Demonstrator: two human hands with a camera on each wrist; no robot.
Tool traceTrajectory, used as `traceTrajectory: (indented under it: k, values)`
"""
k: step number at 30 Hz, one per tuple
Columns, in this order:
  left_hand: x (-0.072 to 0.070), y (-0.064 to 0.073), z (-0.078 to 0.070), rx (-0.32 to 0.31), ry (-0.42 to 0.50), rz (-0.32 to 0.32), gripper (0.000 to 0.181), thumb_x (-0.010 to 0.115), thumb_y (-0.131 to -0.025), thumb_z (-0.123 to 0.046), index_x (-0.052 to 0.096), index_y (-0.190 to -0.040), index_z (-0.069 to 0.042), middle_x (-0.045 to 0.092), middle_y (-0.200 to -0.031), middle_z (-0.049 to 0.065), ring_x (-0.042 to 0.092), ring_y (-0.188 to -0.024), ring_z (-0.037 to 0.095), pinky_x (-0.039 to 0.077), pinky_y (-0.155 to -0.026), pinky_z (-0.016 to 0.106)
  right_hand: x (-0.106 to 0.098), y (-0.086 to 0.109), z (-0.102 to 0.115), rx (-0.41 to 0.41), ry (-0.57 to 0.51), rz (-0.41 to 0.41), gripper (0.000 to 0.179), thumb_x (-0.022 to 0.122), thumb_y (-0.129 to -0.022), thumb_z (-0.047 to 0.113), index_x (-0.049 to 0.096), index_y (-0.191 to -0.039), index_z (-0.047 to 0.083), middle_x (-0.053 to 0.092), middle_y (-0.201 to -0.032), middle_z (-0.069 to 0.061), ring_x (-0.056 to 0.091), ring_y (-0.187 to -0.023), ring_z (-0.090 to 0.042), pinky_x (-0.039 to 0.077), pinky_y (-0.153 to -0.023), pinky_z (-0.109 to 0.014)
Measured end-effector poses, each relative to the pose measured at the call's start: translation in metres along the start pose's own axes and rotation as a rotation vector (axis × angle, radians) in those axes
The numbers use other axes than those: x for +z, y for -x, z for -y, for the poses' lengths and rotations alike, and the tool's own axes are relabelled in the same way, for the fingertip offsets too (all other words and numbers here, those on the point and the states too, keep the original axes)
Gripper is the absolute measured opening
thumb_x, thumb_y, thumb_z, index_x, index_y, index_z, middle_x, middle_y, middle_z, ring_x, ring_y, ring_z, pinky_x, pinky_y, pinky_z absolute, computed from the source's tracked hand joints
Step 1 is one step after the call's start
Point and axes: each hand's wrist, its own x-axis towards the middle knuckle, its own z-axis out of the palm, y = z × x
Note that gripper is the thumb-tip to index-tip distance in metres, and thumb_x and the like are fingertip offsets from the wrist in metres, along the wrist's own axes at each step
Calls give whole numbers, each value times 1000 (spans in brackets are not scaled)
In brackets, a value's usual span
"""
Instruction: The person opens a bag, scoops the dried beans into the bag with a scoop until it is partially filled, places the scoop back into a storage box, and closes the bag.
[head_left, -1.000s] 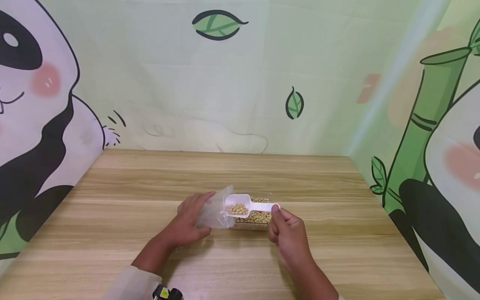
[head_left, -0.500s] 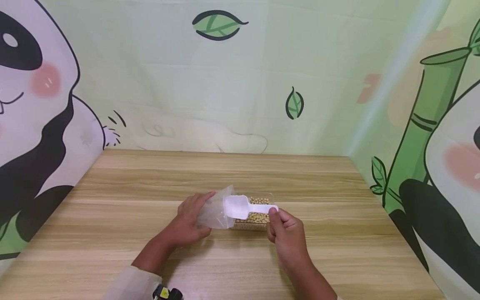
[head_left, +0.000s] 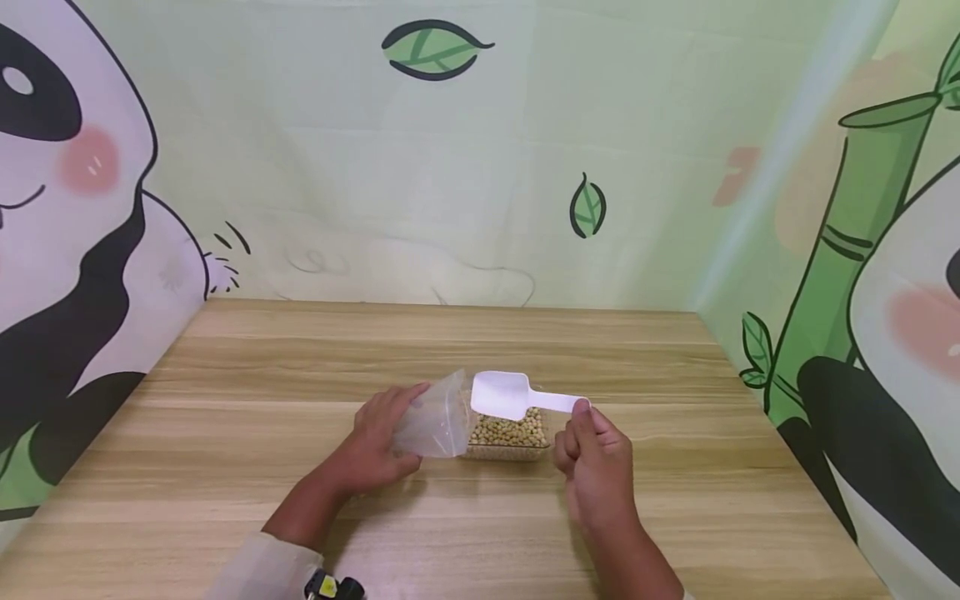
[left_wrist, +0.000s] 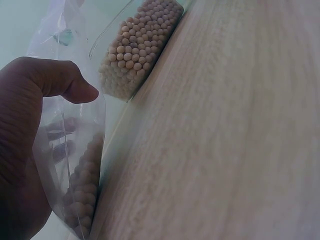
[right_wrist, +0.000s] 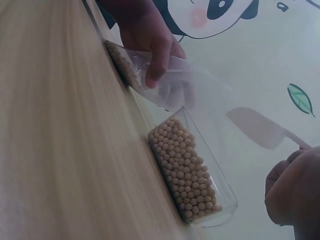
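Observation:
My left hand (head_left: pixel 384 437) holds a clear plastic bag (head_left: pixel 442 421) upright, thumb on the near side and fingers behind it. Soybeans (left_wrist: pixel 82 195) lie in the bottom of the bag, as the left wrist view shows. My right hand (head_left: pixel 596 462) pinches the handle end of a white plastic scoop (head_left: pixel 501 394). The scoop hovers over a clear rectangular container (head_left: pixel 506 454), its blade just right of the bag's mouth. No beans show on the blade. Soybeans (right_wrist: pixel 185 175) fill much of the container, which stands on the table against the bag's right side.
The wood-grain table (head_left: pixel 300 350) stretches out around the hands. Behind it rises a pale green backdrop (head_left: pixel 330 167) printed with pandas, bamboo and leaves. A small black device (head_left: pixel 333 586) is at the left sleeve.
The scoop, holding beans at the bag's mouth a second ago, was turned over there. It has since moved up and right, out of the bag. My left hand has stayed in place.

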Motion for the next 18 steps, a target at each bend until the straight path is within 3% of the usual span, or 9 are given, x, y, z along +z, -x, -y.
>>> traceTrajectory:
  k: [2, 5, 13, 18]
  values:
    - [7, 0, 15, 12, -16, -9, 105, 81, -70, -17, 41, -165, -34, 60, -143, 4, 48, -134, 33, 31, -106, 67, 0, -1, 1, -22, -15, -25, 53, 48, -117, 22, 24, -71, 8, 16, -62, -2, 12, -57, -18, 11, -55, -32]
    - [11, 0, 25, 22, -37, -10, 106, 82, -71, -18, 38, -166, -38, 59, -144, 2, 47, -134, 31, 31, -105, 65, 0, -2, 1, -47, 2, -60, 53, 49, -116, 21, 25, -71, 8, 18, -61, -1, 12, -57, -18, 11, -55, -32]
    - [-13, 1, -27, -28, 2, 27, 93, 76, -74, -13, 46, -162, -16, 60, -144, 14, 49, -134, 41, 30, -109, 70, -1, -1, 0, -97, 200, -137, 54, 56, -115, 22, 34, -70, 1, 29, -54, 4, 24, -51, -10, 20, -50, -28]
    - [-12, 1, -25, -23, 4, 16, 93, 77, -72, -13, 47, -161, -15, 61, -144, 13, 48, -135, 40, 30, -109, 71, 0, 0, -1, -143, 388, -181, 47, 62, -112, 19, 53, -75, -10, 38, -52, 7, 33, -48, -3, 24, -45, -24]
